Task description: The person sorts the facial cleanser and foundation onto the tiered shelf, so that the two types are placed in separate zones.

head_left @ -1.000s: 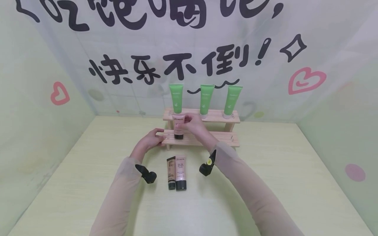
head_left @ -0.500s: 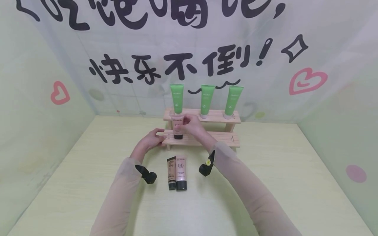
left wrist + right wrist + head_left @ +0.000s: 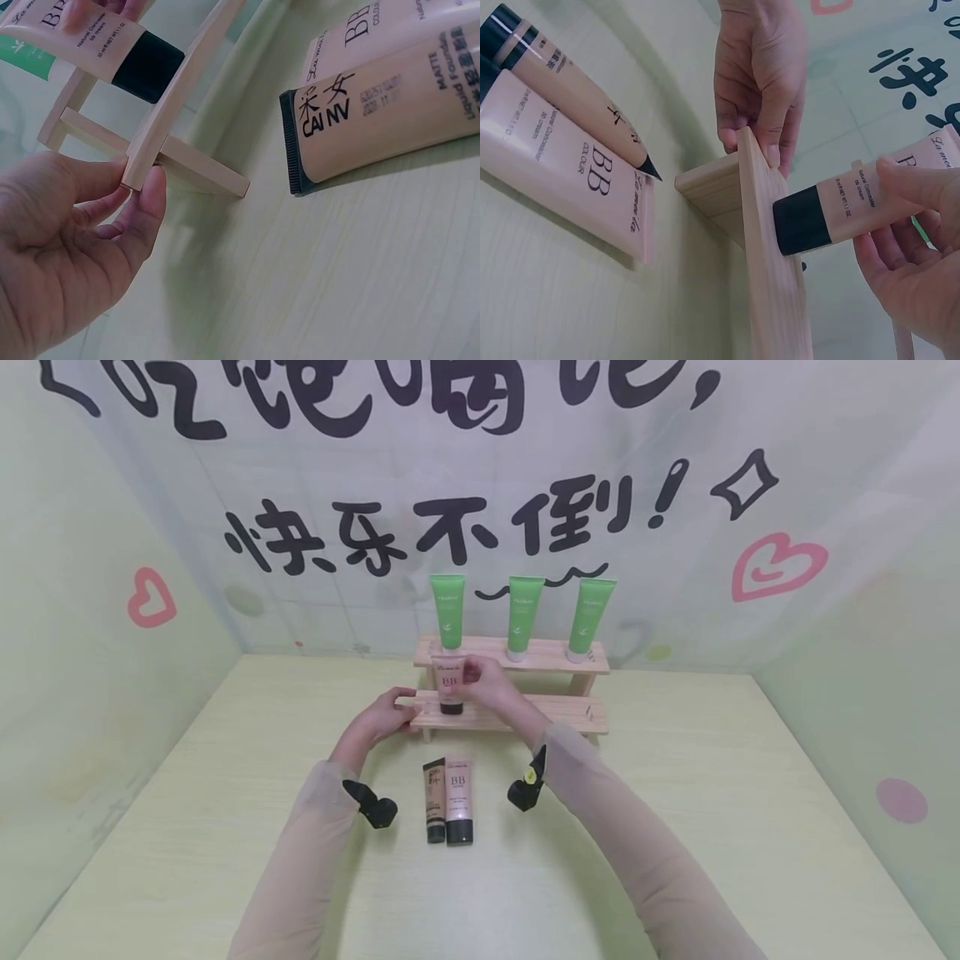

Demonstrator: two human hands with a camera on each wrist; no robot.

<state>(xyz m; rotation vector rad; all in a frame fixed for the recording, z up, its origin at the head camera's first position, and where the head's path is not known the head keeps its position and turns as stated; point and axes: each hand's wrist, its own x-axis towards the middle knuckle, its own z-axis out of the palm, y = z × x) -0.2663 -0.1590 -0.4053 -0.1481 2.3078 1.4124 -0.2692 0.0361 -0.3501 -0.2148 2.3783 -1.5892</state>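
My right hand [image 3: 491,683] pinches a pink BB cream tube [image 3: 449,683] between thumb and fingers. The tube stands upright with its black cap down on the lower step, near the left end of the wooden two-step rack [image 3: 517,714]. In the right wrist view, the cap of the BB cream tube [image 3: 840,214] meets the board. With thumb and fingers, my left hand [image 3: 82,232] grips the left end of the lower board [image 3: 154,135]. On the upper step, three green tubes [image 3: 448,610] stand in a row, caps down.
In front of the rack, a second pink BB tube [image 3: 460,802] and a tan foundation tube [image 3: 434,802] lie side by side on the pale table [image 3: 675,827]. A printed cloth backdrop [image 3: 337,460] rises behind the rack, and side walls flank the table.
The pink tube in my right hand has shifted slightly left along the lower step, and its BB lettering now shows more clearly. My left hand stays on the board's end.
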